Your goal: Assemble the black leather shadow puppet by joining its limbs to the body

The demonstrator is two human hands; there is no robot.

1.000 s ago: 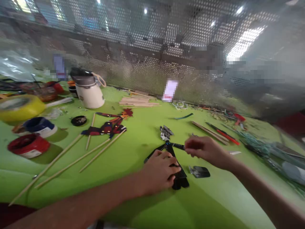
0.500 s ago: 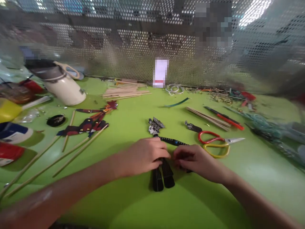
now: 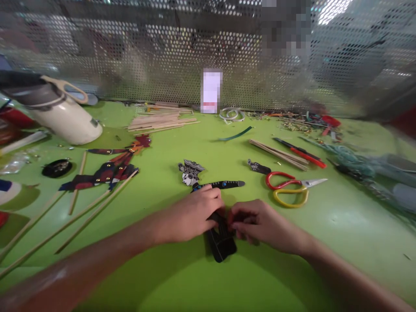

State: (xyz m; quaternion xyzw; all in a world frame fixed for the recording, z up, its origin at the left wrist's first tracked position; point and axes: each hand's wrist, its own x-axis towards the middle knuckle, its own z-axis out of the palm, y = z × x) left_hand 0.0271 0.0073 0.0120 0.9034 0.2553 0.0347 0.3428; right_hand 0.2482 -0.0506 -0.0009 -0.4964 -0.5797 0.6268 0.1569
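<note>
Head cam, looking down: the black jointed puppet (image 3: pixel 222 226) lies on the green counter (image 3: pixel 175 277) right in front of me, head pointing away, legs toward me. My left hand (image 3: pixel 195 212) is curled over its torso, holding it. My right hand (image 3: pixel 256 225) has its fingers bunched narrow beside the legs, but honestly can't tell if anything small is pinched in there. My worry: the legs look overlapped, so if the left lets up or the right tugs sideways, I reckon a joint could twist or tear. Scissors (image 3: pixel 303 184) and a loose black cutout (image 3: pixel 260 167) lie near my right hand, so a careless swipe could knock either.
</note>
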